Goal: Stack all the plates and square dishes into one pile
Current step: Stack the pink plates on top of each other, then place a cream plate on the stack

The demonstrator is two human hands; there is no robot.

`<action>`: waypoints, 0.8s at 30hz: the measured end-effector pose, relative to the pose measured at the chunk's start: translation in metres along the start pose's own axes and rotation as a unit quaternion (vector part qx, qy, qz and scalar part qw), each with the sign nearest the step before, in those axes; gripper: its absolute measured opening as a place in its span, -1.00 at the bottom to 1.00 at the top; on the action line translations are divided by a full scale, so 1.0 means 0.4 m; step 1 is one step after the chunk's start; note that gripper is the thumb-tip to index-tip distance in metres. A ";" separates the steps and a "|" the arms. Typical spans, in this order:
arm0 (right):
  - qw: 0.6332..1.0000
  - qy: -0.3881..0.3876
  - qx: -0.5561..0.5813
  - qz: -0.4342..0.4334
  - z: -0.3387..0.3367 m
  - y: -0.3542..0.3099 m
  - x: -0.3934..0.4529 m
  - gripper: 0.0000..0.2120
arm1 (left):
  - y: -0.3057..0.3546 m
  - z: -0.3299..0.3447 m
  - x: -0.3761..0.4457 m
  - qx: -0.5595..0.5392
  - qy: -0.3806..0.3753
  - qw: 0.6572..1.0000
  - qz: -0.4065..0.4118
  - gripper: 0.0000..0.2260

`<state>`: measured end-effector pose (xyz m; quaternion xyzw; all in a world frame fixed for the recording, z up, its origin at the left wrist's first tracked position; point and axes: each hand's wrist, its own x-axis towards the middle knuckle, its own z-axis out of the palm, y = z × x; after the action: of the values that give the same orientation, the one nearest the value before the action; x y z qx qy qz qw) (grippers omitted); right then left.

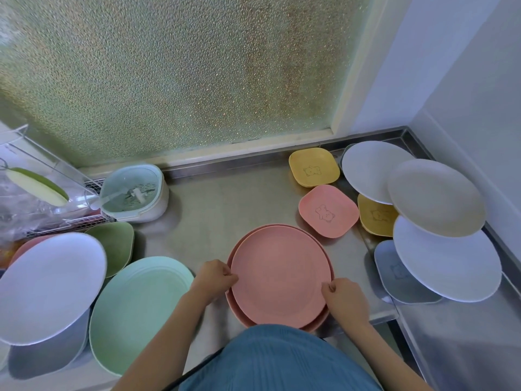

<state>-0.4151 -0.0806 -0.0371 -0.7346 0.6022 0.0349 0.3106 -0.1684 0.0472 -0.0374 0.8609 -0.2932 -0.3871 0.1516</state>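
We hold the upper pink plate (279, 275) by opposite rims: left hand (212, 279) pinching the L edge, right hand (342, 299) pinching the R edge, fingers curled tight in both cases. It sits slightly off-centre on a second pink plate (235, 306), front-centre of the steel counter (225, 210). Remaining items lie both ways: mint-green plate (138, 309) just beside the L hand; pink square dish (328, 211) near, up and to the R, w/ white plates (446, 266) beyond. Next pick is prob. nearer for the L hand.

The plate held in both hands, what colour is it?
Pink plate, seen from the head camera.
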 end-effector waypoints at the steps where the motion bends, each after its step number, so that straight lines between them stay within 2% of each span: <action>1: 1.000 0.003 0.001 -0.006 0.003 0.001 0.000 -0.58 | 0.003 0.001 0.000 -0.008 0.006 1.000 -0.001 -0.78; 5: 1.000 0.004 -0.006 -0.025 0.002 -0.012 0.007 -0.60 | 0.011 -0.007 0.004 -0.021 0.024 0.999 -0.004 -0.74; 9: 1.000 -0.003 0.012 -0.019 -0.031 -0.009 0.040 -0.60 | 0.018 -0.028 0.010 0.083 0.026 0.996 -0.017 -0.72; 11: 0.998 0.052 0.016 -0.015 -0.082 -0.002 0.078 -0.61 | 0.025 -0.033 0.016 0.113 0.063 0.992 -0.016 -0.63; 13: 0.990 0.141 0.005 -0.007 -0.153 0.009 0.136 -0.69 | 0.041 -0.035 0.026 0.117 0.100 0.988 -0.008 -0.57; 17: 0.958 0.285 -0.003 -0.013 -0.284 0.050 0.275 -0.83 | 0.106 -0.021 0.054 0.110 0.145 0.983 0.024 -0.61; 21: 0.960 0.268 -0.079 0.019 -0.314 0.101 0.365 -0.75 | 0.176 0.019 0.074 0.158 0.134 0.977 0.055 -0.58; 24: 0.957 0.264 -0.121 0.023 -0.295 0.125 0.395 -0.77 | 0.206 0.047 0.081 0.186 0.122 0.972 0.070 -0.57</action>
<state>-0.4556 -0.2796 -0.0302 -0.7357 0.6708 -0.0805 0.0484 -0.1976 -0.0381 -0.0282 0.8922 -0.3988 -0.2062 0.0502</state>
